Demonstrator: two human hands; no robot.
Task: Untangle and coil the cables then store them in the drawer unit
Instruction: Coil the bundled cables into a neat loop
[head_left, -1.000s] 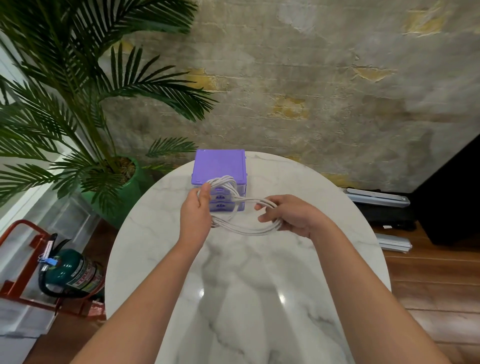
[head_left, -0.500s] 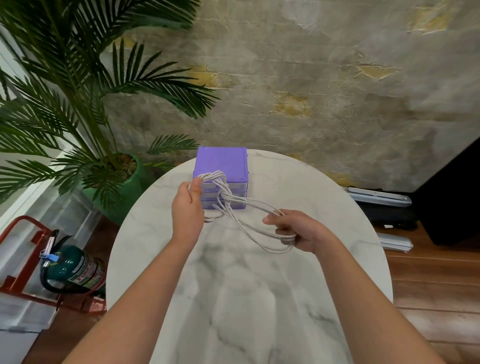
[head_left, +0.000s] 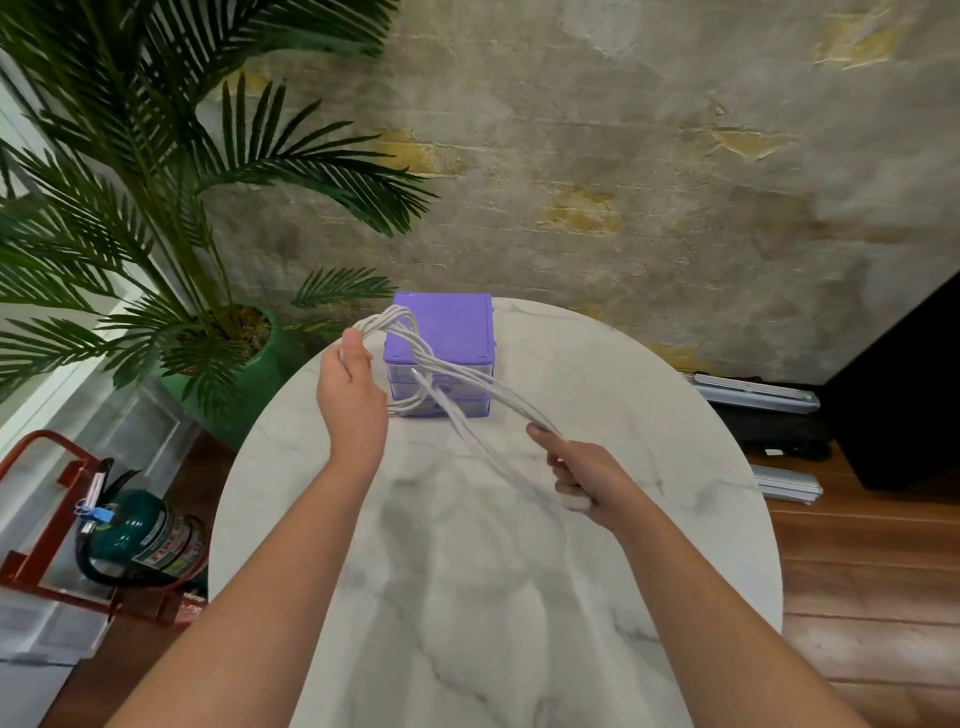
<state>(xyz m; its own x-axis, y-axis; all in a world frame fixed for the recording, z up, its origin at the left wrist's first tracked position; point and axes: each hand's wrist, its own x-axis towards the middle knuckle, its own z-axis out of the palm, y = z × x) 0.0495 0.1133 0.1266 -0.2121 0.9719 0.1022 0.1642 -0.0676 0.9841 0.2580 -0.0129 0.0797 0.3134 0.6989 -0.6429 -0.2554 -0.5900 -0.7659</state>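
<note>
White looped cable (head_left: 441, 374) stretches above the round marble table (head_left: 649, 415), before the purple plastic drawer unit (head_left: 447, 327); left hand (head_left: 350, 395) and right hand (head_left: 587, 475) each grip an end with curled fingers.

Two bare forearms in view, no sleeves, no watch, rings or gloves. Left hand (head_left: 349, 399) and right hand (head_left: 589, 475) both bare, short nails, thumbs visible. Nothing worn up to frame edge.
</note>
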